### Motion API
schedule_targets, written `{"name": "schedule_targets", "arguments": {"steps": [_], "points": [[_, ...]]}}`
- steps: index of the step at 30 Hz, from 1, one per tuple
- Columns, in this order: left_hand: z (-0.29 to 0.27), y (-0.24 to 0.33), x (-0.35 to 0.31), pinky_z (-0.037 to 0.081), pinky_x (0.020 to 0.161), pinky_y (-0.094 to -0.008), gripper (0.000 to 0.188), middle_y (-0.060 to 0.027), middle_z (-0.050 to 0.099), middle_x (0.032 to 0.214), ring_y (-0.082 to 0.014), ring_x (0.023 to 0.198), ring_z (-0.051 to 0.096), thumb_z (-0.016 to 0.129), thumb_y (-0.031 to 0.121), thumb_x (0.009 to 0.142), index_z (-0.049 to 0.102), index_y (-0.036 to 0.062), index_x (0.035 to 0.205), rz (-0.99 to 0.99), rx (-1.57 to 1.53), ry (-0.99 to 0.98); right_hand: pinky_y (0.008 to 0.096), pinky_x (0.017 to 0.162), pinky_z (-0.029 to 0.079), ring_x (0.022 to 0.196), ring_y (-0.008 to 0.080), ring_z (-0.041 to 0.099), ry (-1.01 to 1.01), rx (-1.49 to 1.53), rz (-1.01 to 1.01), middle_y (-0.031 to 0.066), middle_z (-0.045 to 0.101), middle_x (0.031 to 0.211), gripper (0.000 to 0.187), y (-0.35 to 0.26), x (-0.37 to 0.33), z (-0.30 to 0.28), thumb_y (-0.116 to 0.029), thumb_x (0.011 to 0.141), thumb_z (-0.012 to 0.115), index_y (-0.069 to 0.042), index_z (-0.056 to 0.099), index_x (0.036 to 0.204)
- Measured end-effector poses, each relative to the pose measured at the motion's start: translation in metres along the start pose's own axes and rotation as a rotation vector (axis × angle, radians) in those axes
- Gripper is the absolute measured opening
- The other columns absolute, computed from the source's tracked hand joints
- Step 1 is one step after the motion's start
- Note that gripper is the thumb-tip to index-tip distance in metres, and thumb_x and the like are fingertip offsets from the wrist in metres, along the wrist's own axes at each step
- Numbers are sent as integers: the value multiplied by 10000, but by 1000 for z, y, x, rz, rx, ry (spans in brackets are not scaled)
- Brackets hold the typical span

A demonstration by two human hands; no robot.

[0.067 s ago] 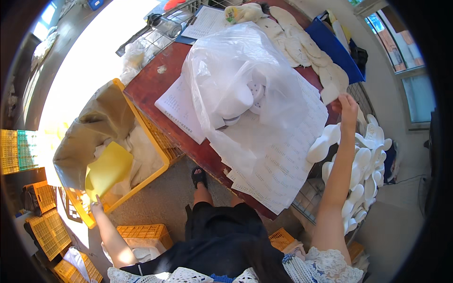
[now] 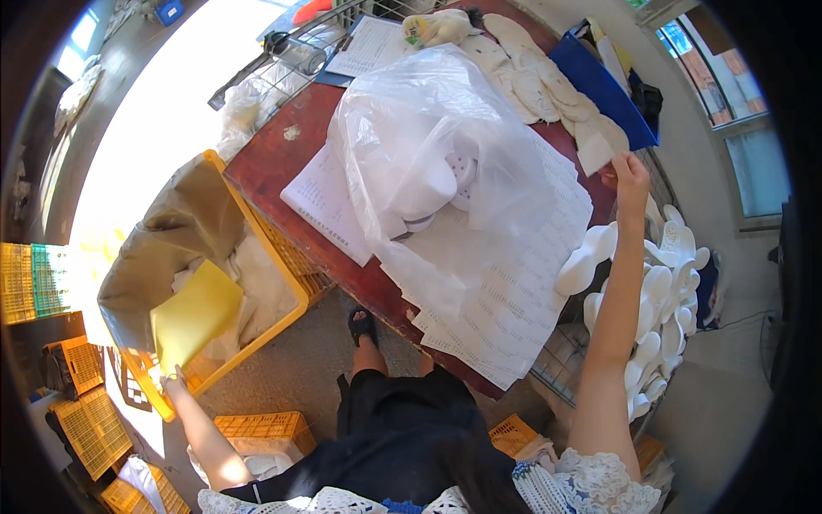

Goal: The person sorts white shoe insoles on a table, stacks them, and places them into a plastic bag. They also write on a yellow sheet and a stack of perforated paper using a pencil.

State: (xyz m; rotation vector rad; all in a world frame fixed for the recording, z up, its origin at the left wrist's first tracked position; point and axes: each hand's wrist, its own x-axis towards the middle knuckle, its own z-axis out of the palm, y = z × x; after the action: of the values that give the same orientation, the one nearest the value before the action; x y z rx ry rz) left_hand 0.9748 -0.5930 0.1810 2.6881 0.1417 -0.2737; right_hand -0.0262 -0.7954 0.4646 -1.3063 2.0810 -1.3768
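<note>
At the lower left, my left hand (image 2: pixel 174 379) pinches the near corner of a yellow sheet (image 2: pixel 197 313), which slants over a yellow crate (image 2: pixel 257 338) lined with a grey-brown sack. My right hand (image 2: pixel 629 177) reaches to the table's right edge, its fingers closed on a small pale rectangular piece (image 2: pixel 593 155). This piece overlaps the end of a row of cream insoles (image 2: pixel 548 86). Between my hands, a clear plastic bag (image 2: pixel 385 111) lies on the dark red table (image 2: pixel 274 163). White shoe-sole-like parts (image 2: pixel 425 187) show inside it.
Printed sheets (image 2: pixel 505 317) lie under the bag. A blue bin (image 2: pixel 599 86) stands at the far right, with many white sole-shaped pieces (image 2: pixel 655 300) piled on a wire rack below it. A clipboard (image 2: pixel 368 47) rests at the back. Orange crates (image 2: pixel 265 428) stand on the floor.
The pale piece in my right hand has shifted slightly away from me. My left hand has dropped a little toward me with the yellow sheet.
</note>
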Motion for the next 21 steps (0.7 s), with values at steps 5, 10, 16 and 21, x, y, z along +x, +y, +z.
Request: {"name": "schedule_targets", "arguments": {"steps": [5, 10, 16, 21], "points": [[-14, 65, -215, 494, 756, -352, 281, -112, 600, 1009, -169, 898, 604, 551, 216, 894, 570, 72, 1135, 291, -831, -193, 352, 636, 500, 708, 225, 642, 515, -491, -857, 74, 642, 782, 61, -93, 69, 91, -125, 785, 650, -84, 609, 805], [-28, 69, -514, 317, 1081, -450, 1035, -206, 301, 1502, -314, 1360, 354, 730, 402, 785, 74, 70, 1514, 622, -759, -1428, 420, 733, 493, 827, 326, 629, -374, -569, -1017, 103, 662, 888, 130, -92, 55, 192, -166, 811, 620, -59, 606, 884], [-22, 114, -645, 281, 1097, -387, 1080, -228, 265, 1472, -308, 1339, 318, 763, 65, 713, -5, -41, 1464, 702, -667, -1190, 362, 719, 490, 780, 296, 646, -242, -94, -556, 153, 669, 896, 221, -104, 15, 122, -202, 939, 521, -6, 619, 971], [7, 78, -605, 457, 952, -382, 697, -197, 553, 1237, -288, 1119, 564, 678, 11, 753, 323, -92, 1344, 735, -235, -1319, 340, 711, 484, 767, 245, 596, -444, -223, -778, 91, 602, 876, 346, -58, -93, 107, -322, 824, 667, -23, 591, 980]]}}
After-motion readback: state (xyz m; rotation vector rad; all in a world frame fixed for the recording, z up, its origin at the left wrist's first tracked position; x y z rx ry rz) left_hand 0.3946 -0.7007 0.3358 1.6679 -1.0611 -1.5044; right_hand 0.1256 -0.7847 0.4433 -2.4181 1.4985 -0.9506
